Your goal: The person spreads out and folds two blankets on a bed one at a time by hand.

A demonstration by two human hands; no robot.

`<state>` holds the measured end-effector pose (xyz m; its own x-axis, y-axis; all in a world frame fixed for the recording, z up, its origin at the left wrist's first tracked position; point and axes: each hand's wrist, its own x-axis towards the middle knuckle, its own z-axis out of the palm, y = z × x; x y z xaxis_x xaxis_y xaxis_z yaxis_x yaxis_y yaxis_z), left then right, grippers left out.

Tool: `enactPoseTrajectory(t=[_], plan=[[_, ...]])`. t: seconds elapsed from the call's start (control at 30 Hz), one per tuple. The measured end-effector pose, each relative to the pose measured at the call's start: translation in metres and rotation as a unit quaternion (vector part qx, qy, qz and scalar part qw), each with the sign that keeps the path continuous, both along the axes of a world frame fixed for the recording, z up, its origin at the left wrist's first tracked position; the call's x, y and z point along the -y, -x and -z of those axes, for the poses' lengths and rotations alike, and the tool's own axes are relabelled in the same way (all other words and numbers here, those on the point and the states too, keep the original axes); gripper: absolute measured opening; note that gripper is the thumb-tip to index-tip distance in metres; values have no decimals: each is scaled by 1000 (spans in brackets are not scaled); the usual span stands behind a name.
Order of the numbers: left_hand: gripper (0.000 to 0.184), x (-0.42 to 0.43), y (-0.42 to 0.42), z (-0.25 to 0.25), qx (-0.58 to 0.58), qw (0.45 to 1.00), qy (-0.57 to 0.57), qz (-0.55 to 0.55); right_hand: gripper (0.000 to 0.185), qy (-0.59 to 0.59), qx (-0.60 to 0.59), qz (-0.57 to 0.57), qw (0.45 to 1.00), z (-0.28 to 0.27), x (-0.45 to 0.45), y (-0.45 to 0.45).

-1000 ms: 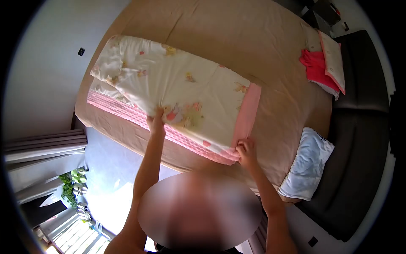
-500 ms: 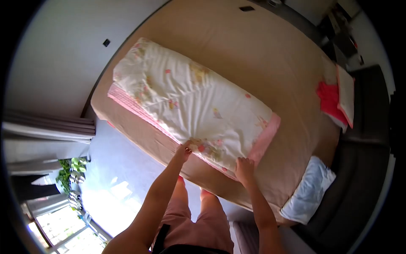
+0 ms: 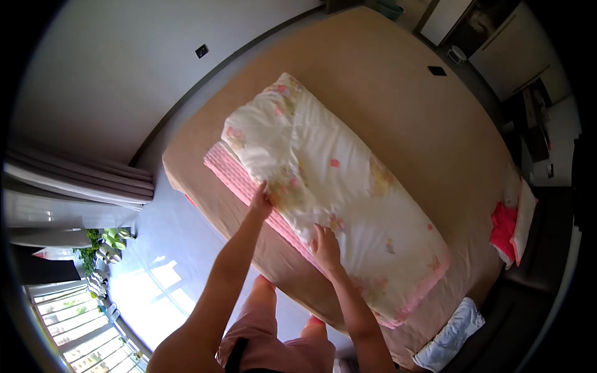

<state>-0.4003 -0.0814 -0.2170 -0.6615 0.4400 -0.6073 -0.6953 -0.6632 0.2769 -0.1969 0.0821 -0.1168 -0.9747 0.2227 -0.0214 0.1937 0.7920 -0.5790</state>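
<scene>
A folded white quilt (image 3: 348,186) with a floral print and pink textured underside lies diagonally across the beige bed sheet (image 3: 385,81). My left hand (image 3: 261,201) is closed on the quilt's near edge, about midway along, where the pink layer shows. To its right, my right hand (image 3: 327,250) is over the same near edge, with its fingers slightly bent and apart against the white fabric. Part of the pink border is hidden behind my right forearm.
A light blue pillow (image 3: 451,336) rests at the lower right, against the dark headboard (image 3: 528,292). Farther up are a red cloth (image 3: 504,231) and a pale pillow (image 3: 523,217). A small black object (image 3: 437,71) lies on the far sheet. Curtains (image 3: 81,177) hang at left.
My view has turned, and the quilt appears lower right. Both hands have shifted toward the quilt's left end along the near edge; the right hand has left the corner it held.
</scene>
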Motion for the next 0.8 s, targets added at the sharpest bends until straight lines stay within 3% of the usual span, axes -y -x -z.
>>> enactPoseTrajectory(t=[0.03, 0.07, 0.1, 0.2, 0.27, 0.3, 0.37, 0.47, 0.5, 0.6, 0.67, 0.7, 0.77, 0.8], plan=[[45, 12, 31, -5, 23, 999, 22, 1, 47, -22, -11, 1, 1000, 7, 10, 17], [45, 31, 67, 34, 77, 992, 96, -25, 58, -19, 25, 0, 1000, 14, 20, 33], [42, 32, 83, 0, -15, 1000, 4, -4, 58, -18, 30, 2, 999, 16, 30, 48], [39, 28, 139, -44, -33, 999, 30, -1, 78, -93, 73, 70, 990, 3, 58, 91], [35, 11, 158, -84, -92, 993, 65, 40, 80, -141, 88, 87, 982, 5, 67, 108], [35, 13, 165, -29, -200, 970, 123, 61, 83, -185, 97, 100, 973, 6, 74, 116], [41, -1, 150, -114, -453, 839, 175, 247, 87, -192, 104, 160, 963, 40, 74, 116], [38, 12, 189, -93, -387, 839, 252, 287, 85, -183, 114, 159, 964, 51, 61, 115], [43, 10, 196, -88, -356, 850, 324, 215, 85, -181, 117, 150, 965, 48, 57, 118], [59, 0, 203, -76, -325, 844, 379, 192, 85, -178, 124, 143, 966, 41, 55, 122], [71, -26, 189, -81, -495, 714, 480, 118, 84, -173, 130, 144, 966, 43, 60, 124], [83, -39, 188, -74, -597, 623, 504, 43, 81, -178, 124, 141, 966, 47, 63, 125], [86, -65, 166, -122, -570, 571, 588, 58, 77, -189, 122, 139, 964, 57, 65, 124], [86, -81, 163, -125, -568, 575, 586, 58, 72, -208, 102, 140, 963, 63, 66, 123]])
